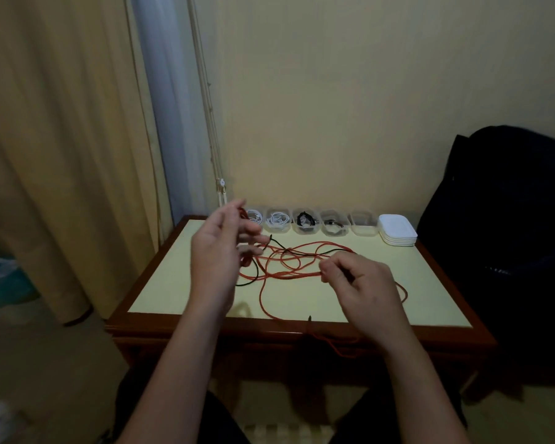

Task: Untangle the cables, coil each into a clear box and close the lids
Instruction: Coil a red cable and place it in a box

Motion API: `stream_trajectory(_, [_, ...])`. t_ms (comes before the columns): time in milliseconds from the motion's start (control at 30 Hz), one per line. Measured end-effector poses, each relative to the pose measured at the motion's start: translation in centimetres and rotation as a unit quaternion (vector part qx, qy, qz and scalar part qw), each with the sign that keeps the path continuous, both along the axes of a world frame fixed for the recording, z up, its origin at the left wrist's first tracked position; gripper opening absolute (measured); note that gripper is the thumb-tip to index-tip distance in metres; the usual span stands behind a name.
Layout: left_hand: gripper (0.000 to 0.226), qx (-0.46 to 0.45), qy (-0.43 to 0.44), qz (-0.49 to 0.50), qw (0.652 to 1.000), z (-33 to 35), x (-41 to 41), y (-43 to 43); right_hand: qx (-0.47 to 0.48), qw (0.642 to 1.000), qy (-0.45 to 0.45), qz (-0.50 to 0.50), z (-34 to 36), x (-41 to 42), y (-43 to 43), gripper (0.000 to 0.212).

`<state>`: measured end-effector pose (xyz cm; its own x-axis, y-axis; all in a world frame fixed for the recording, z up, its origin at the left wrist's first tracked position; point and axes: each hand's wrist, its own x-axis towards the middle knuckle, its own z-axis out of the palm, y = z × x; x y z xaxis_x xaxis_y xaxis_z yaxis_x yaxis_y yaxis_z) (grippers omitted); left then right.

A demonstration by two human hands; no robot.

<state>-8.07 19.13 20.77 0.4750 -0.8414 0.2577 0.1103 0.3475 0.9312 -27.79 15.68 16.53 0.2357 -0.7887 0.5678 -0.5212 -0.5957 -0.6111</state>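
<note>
A long red cable (289,261) lies in loose tangled loops on the pale table top (180,283), with a thin black cable (302,251) woven through it. My left hand (218,248) is raised over the tangle's left side and pinches an end of the red cable between thumb and forefinger. My right hand (356,280) pinches the cables at the tangle's right side. One red strand hangs over the table's front edge. A row of clear boxes (305,222) stands at the back; some hold coiled white or dark cables, and the rightmost box (362,223) looks empty.
A stack of white lids (397,229) sits at the back right of the table. A dark bag or chair (510,219) stands close to the table's right side. Curtains (61,155) hang at the left, and a wall is behind.
</note>
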Motion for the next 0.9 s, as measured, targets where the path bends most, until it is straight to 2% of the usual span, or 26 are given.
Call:
stream_trajectory(133, [0.029, 0.033, -0.124, -0.081, 0.988, -1.0, -1.9, 0.0, 0.015, 0.999, -0.042, 0.019, 0.3, 0.5, 0.5, 0.035])
stream_trajectory(300, [0.031, 0.082, -0.135, -0.219, 0.963, -2.3, -3.1, -0.1, 0.033, 0.994, -0.108, 0.011, 0.7, 0.8, 1.1, 0.038])
stream_trajectory(400, [0.034, 0.105, -0.020, -0.294, 0.950, -2.4, -3.6, -0.1, 0.028, 0.989, -0.147, -0.013, 0.7, 0.9, 1.0, 0.038])
stream_trajectory(533, [0.039, 0.100, 0.183, -0.383, 0.900, -2.1, -4.1, 0.0, 0.060, 0.976, -0.203, -0.050, 0.9, 1.5, 1.1, 0.039])
stream_trajectory(633, [0.037, 0.083, 0.258, -0.405, 0.873, -1.9, -4.1, -0.1, 0.108, 0.974, -0.199, -0.005, 1.2, 1.8, 1.6, 0.048])
stream_trajectory(733, [0.033, 0.073, 0.268, -0.388, 0.879, -1.8, -4.4, -0.1, 0.147, 0.969, -0.194, 0.040, 1.4, 2.2, 2.2, 0.044])
stream_trajectory(900, [0.041, 0.060, 0.142, -0.312, 0.937, -2.2, -5.0, -0.2, 0.135, 0.974, -0.182, 0.025, 1.2, 2.5, 2.2, 0.036])
